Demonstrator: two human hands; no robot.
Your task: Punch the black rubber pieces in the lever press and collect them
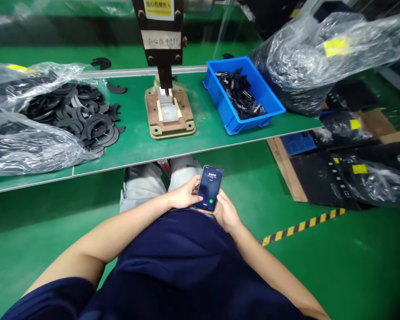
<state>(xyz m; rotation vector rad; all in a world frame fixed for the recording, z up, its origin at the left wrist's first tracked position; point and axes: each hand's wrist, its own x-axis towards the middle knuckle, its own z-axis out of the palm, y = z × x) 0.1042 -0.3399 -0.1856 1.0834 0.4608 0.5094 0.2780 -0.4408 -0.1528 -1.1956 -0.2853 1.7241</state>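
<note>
Phone [209, 188], dark, screen lit with call buttons, held in both hands.

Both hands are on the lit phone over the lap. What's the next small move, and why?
Likely tap the green button with the thumb of the right hand: the phone shows a call screen with red and green buttons, the left hand steadies it, and that thumb lies nearest the green one.
</note>
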